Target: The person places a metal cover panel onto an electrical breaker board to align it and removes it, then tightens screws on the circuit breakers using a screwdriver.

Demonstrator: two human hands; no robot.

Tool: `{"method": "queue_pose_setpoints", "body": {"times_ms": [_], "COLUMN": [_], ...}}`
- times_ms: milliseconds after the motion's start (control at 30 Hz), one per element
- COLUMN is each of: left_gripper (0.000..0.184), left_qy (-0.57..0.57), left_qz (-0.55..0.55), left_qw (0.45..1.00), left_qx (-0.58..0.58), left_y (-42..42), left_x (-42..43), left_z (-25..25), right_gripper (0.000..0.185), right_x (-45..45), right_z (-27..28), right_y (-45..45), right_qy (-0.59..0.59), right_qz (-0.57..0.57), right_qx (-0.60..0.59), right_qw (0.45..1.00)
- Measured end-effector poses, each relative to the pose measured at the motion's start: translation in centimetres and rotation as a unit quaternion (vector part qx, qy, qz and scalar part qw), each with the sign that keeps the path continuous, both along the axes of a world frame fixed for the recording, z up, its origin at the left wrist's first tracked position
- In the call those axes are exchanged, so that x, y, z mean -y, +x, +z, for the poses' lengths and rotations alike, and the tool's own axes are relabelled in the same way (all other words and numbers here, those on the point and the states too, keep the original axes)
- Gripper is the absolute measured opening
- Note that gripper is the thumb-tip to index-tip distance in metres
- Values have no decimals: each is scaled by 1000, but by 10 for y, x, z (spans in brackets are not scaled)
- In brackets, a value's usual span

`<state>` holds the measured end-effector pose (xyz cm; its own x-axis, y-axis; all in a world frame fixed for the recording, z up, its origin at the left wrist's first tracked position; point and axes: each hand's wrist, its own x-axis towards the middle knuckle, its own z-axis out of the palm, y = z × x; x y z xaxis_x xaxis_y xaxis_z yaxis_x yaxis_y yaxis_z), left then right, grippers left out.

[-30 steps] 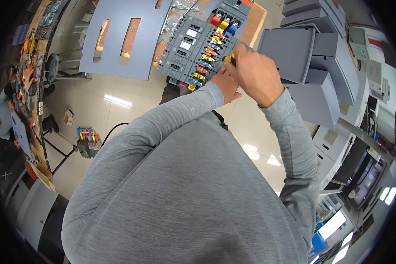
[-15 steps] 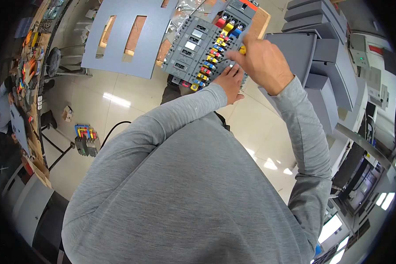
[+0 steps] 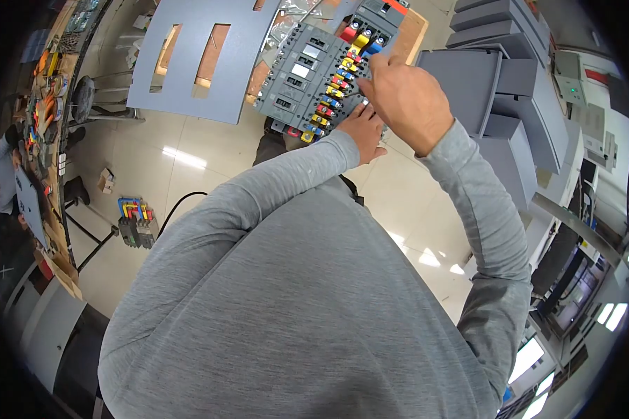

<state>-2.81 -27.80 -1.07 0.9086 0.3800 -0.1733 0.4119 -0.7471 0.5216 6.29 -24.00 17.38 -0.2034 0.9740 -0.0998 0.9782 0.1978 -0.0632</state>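
Observation:
A row of grey circuit breakers stands at the top centre, with red, yellow and blue covered busbars along its right side. A larger breaker with three coloured bars sits above it. My left hand rests on the lower right end of the busbars, fingers stretched out and thumb apart. Right above it, my right hand is closed, back of the hand upward, by the busbar ends. It grips what looks like a screwdriver, mostly hidden by the fingers.
A grey panel with slots lies left of the breakers. Grey metal enclosures are stacked at right. Another breaker with coloured bars sits on the floor. A tool-covered bench and another person are at far left.
My right hand has turned and shifted slightly left and down; the yellow piece that showed in its grip is now hidden. My left hand stays nearly in place.

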Motion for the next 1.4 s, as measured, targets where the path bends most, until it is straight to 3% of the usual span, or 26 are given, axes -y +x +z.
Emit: {"method": "queue_pose_setpoints", "body": {"times_ms": [100, 200, 300, 400, 500, 600, 667, 700, 867, 1000, 1100, 1233, 1333, 1400], "left_gripper": [78, 78, 77, 77, 78, 79, 78, 79, 80, 81, 82, 78, 77, 77], "left_qy": [10, -1, -6, 21, 22, -12, -33, -25, -18, 22, 11, -55, -61, -30], "left_qz": [-15, -14, -6, -4, -11, -18, 6, -7, -30, -12, -15, 3, -7, -20], "left_qw": [999, 999, 1000, 1000, 1000, 1000, 998, 999, 997, 999, 1000, 998, 998, 999], "left_qx": [-36, -39, -12, -5, -9, 5, 51, 20, -62, -24, -20, 26, -14, -36], "left_y": [2, -1, -2, 0, -1, -1, 0, 0, -1, -2, -1, 0, 1, 2], "left_x": [-1, -3, -1, 3, -1, -3, 0, -1, -7, -2, -3, -2, -4, -7], "left_z": [6, 12, 9, 0, 1, 0, -9, -3, 20, 7, 7, -5, 5, 11], "right_gripper": [32, 34, 36, 29, 22, 24, 25, 25, 31, 39, 28, 29, 26, 24], "right_x": [-7, 3, 3, -12, -2, 6, 3, 1, -13, -18, -1, 8, -1, -3], "right_z": [0, -4, -2, 15, 12, 3, 5, 7, 5, 14, -1, 7, 18, 18], "right_y": [3, 15, 10, 4, 8, 9, 8, 9, 14, 6, 12, 8, 3, 6], "right_qy": [-90, 53, 4, -153, -70, 36, 30, 27, -75, -172, 32, 19, -127, -116], "right_qz": [-105, 54, 48, -68, -45, 93, 112, 121, 30, -107, 6, 105, 4, -51], "right_qx": [-25, -84, 10, 63, -35, 33, 50, 58, 59, 60, -27, 1, 50, 30], "right_qw": [990, 994, 999, 984, 996, 995, 992, 991, 995, 978, 999, 994, 991, 992]}}
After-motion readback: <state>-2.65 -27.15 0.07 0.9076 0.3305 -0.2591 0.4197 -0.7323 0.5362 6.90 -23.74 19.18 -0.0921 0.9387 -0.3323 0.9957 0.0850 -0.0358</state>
